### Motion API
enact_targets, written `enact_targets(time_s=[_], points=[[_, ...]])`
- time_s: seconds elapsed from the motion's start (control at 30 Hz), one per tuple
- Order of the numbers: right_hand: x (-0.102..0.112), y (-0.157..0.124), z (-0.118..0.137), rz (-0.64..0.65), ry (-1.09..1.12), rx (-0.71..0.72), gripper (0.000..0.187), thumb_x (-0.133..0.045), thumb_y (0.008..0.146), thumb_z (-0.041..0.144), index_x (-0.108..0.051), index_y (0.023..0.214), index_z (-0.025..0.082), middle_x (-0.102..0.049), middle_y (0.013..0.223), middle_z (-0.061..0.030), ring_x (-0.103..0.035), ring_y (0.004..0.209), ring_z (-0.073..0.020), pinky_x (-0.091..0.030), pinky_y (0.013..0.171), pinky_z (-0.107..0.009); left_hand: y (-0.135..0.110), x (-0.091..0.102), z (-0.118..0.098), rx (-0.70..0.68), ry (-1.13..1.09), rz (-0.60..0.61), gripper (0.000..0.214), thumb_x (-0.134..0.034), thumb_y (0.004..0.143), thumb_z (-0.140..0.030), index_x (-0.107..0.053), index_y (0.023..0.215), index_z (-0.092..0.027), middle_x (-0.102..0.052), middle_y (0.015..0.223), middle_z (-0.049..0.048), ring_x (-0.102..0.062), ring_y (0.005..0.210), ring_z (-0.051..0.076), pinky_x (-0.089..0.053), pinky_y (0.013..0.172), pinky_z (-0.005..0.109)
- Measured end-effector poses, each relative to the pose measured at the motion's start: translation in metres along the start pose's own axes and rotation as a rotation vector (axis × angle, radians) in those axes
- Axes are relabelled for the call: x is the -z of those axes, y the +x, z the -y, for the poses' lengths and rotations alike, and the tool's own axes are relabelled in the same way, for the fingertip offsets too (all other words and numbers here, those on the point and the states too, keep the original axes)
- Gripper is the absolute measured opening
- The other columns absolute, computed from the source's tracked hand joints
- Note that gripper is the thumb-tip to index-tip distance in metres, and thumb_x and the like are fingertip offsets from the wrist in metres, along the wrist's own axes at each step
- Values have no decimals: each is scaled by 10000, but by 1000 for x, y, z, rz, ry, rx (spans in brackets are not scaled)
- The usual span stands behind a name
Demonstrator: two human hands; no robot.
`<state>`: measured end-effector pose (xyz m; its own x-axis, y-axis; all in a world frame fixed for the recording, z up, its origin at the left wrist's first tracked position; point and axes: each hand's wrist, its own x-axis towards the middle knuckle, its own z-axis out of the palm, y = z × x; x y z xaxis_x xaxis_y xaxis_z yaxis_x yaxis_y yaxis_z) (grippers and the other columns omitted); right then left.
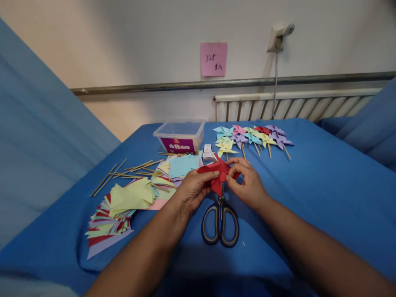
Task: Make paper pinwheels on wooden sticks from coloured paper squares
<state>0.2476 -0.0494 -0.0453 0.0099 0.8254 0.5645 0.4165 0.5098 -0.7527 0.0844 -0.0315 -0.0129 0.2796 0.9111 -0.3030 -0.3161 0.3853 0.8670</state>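
Note:
Both my hands hold a piece of red paper [216,170] folded into points, just above the blue cloth. My left hand [193,189] pinches its left side with thumb and fingers. My right hand [247,183] pinches the middle from the right, fingers curled. Directly beneath the paper lie grey-handled scissors [220,225], blades pointing away from me and partly hidden by the paper.
Stacks of coloured paper squares [123,206] lie to the left, with wooden sticks [123,171] behind them. A clear plastic box [180,136] and a small white box [208,153] stand further back. Finished paper pinwheels [252,138] lie in a row at the back. A pink note [213,58] hangs on the wall.

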Motion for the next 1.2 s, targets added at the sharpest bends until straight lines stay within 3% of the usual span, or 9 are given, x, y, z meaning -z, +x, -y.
enact_targets(time_s=[0.4, 0.77, 1.2], points=[[-2, 0, 1, 25, 41, -36, 133, -639, 784, 212, -579, 666, 211, -645, 1049, -78, -603, 987, -235, -469, 824, -386, 0, 0, 0, 24, -14, 4, 202, -788, 652, -109, -733, 844, -138, -748, 797, 72, -673, 655, 173, -584, 635, 284], [-3, 0, -1, 20, 56, -97, 157, -608, 720, 137, -526, 611, 214, -651, 1006, -74, -615, 955, -229, -472, 787, -363, 3, 1, 5, 50, 14, -3, 238, -804, 649, -135, -735, 877, -144, -746, 809, 74, -672, 666, 172, -573, 639, 287], [-3, 0, 1, 49, 11, -51, 163, -598, 734, 126, -514, 627, 216, -642, 1001, -68, -597, 997, -229, -448, 854, -389, 3, 0, 5, 69, 33, 6, 251, -811, 652, -170, -743, 894, -157, -740, 800, 71, -675, 703, 173, -551, 645, 274]])
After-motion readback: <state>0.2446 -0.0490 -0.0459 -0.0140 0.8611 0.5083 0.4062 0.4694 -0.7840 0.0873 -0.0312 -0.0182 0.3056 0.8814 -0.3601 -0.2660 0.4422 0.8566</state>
